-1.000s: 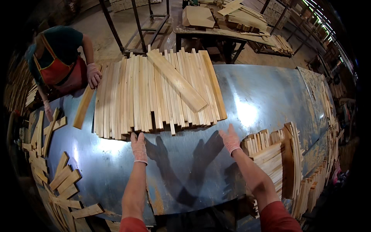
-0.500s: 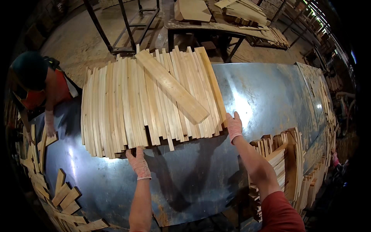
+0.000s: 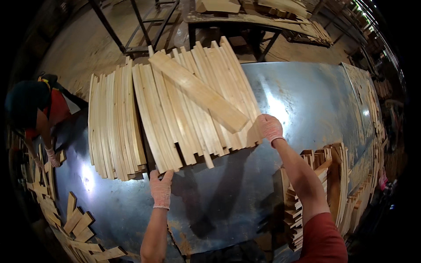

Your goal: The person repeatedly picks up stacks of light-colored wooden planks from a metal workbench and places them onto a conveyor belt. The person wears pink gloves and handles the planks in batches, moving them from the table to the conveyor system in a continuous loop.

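Many pale wooden strips lie side by side on a metal-topped table. A gap splits them into a left group (image 3: 112,127) and a larger right group (image 3: 160,127). My left hand (image 3: 161,190), in a pinkish knit glove, grips the near left corner of the right group, its fingertips partly hidden at the gap. My right hand (image 3: 270,128), gloved alike, is closed against that group's right side near its front corner, so the strips sit between my two hands. One wider board (image 3: 199,92) lies slantwise on top of the right group.
The metal tabletop (image 3: 302,101) carries sawdust at its right. Stacked wood pieces (image 3: 335,184) stand near my right arm. Short loose boards (image 3: 79,223) lie at the lower left. A co-worker (image 3: 37,107) bends over wood at the left. Behind are a metal frame (image 3: 140,26) and another table (image 3: 241,18).
The right group of strips has shifted right and turned slightly, opening a dark gap beside the left group. Both my hands moved right with it, and the slanted board travelled along.
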`<state>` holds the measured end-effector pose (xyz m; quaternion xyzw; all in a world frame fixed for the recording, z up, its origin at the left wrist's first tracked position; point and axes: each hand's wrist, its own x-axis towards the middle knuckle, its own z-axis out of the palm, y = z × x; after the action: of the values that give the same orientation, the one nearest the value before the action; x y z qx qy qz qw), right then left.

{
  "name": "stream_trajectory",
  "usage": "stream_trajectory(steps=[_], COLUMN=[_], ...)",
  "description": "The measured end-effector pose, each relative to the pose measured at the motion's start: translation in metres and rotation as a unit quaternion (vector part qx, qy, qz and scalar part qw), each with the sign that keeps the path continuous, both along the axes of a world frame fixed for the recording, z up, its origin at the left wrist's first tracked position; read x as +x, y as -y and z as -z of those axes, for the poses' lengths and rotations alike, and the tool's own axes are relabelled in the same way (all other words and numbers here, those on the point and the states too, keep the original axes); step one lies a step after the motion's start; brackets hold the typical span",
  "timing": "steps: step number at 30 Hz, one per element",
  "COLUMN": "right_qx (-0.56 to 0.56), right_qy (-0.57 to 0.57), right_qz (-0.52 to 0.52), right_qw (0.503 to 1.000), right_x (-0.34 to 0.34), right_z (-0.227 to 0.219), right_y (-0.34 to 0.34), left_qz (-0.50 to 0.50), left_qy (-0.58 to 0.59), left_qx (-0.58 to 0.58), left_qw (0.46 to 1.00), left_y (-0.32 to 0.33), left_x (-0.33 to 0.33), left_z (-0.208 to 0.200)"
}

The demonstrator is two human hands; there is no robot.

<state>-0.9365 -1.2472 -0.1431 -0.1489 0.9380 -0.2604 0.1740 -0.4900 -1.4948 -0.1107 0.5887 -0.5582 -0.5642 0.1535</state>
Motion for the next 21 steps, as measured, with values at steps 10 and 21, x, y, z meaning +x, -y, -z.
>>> stream_trajectory(steps=[10,21], right_qx=[0.060,0.081], right_qy=[-0.052,0.011], right_qz=[0.044,0.096], right_qw=[0.996,0.992], right_x=[-0.023,0.036], right_z=[-0.006,-0.071], right_y=[0.093,0.099], left_qz=[0.060,0.113], left_qy=[0.215,0.262], left_qx=[-0.179,-0.152], left_qw=[0.958,0.946], left_y=[0.105,0.096], left_x=[-0.140,-0.134], left_z=[-0.019,-0.038])
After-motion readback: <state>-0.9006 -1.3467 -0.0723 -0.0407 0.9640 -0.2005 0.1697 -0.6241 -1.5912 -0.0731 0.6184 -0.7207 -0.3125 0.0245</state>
